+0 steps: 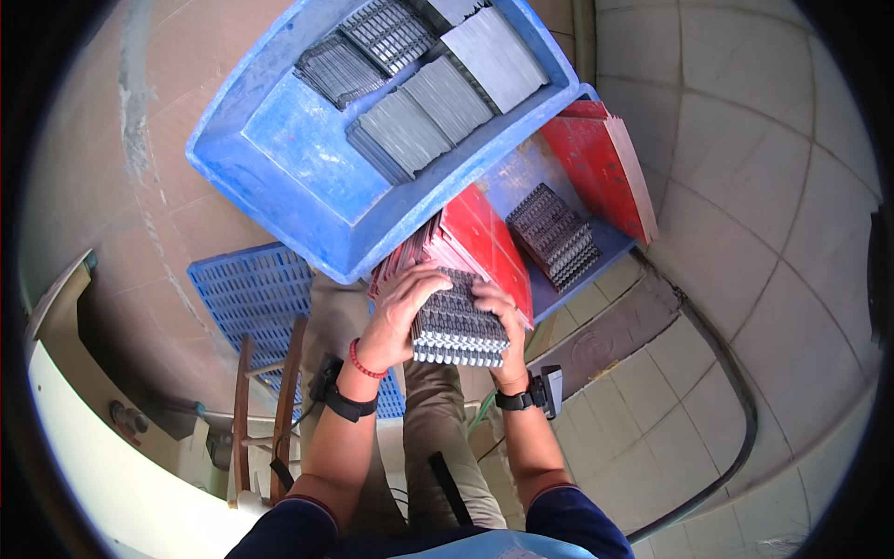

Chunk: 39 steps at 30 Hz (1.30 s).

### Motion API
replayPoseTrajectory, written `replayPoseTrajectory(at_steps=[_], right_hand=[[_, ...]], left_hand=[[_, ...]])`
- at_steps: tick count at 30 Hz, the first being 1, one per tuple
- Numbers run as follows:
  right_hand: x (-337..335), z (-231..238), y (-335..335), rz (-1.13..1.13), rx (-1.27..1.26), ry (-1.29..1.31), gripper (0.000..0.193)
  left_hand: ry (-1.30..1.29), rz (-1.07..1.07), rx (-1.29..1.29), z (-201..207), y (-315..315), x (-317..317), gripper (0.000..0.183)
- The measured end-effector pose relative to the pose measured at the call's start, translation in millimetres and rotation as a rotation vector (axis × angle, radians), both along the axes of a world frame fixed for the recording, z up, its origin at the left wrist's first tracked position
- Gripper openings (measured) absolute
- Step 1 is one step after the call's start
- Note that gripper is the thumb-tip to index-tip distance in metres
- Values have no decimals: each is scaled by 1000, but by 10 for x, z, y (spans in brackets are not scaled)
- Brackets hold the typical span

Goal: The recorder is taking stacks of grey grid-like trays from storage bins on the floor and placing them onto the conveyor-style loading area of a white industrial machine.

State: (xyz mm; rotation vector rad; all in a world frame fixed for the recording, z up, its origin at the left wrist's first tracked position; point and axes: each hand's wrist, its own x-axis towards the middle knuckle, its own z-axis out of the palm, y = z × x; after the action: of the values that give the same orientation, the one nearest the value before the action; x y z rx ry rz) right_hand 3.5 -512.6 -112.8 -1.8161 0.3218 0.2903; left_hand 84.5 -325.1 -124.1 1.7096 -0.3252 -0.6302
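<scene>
1. Overhead, the blue tub (279, 158) is the biggest thing before me, tilted, with grey stacks (424, 112) of thin toothed metal pieces lined up inside it.
2. Under its lower edge sits a lower blue tray (610, 242) holding red sheets (601, 163), more red sheets (484, 242) just beyond my knuckles, and a loose dark stack (552, 235) between them.
3. Next comes the stack (456, 326) I hold over my lap: a block of thin comb-edged metal plates, pale teeth facing me. I judge it heavy for its size, stiff as a block, yet ready to slide apart plate by plate, with edges that could bite. Squeezing both ends and keeping it level looks the safe hold.
4. My left hand (400, 312) lies over its left end and top, fingers spread and curled down onto the plates.
5. My right hand (503, 321) clamps the right end, fingers pressed together against the side; its thumb I cannot see.
</scene>
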Motion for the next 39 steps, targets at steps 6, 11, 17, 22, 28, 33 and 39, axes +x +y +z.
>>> replayPoseTrajectory(at_steps=[6, 11, 17, 22, 28, 33, 39], right_hand=[[239, 479, -232, 139, -369, 133, 59], [390, 843, -245, -40, -304, -23, 25], [361, 826, -78, 404, -453, -263, 32], [254, 774, 27, 341, -623, -353, 31], [173, 764, 119, 329, -703, -336, 35], [169, 884, 66, 285, -611, -266, 32], [132, 1548, -231, 5, -505, -110, 28]], left_hand=[[28, 42, -41, -29, -14, -9, 53], [14, 45, -48, -6, -9, 8, 55], [22, 35, -30, 1, -11, 12, 53], [24, 46, -40, 8, -54, 36, 52], [32, 30, -21, 2, -26, 50, 54], [38, -20, 5, 5, -32, 92, 48], [-10, 26, 59, -118, 7, 15, 35]])
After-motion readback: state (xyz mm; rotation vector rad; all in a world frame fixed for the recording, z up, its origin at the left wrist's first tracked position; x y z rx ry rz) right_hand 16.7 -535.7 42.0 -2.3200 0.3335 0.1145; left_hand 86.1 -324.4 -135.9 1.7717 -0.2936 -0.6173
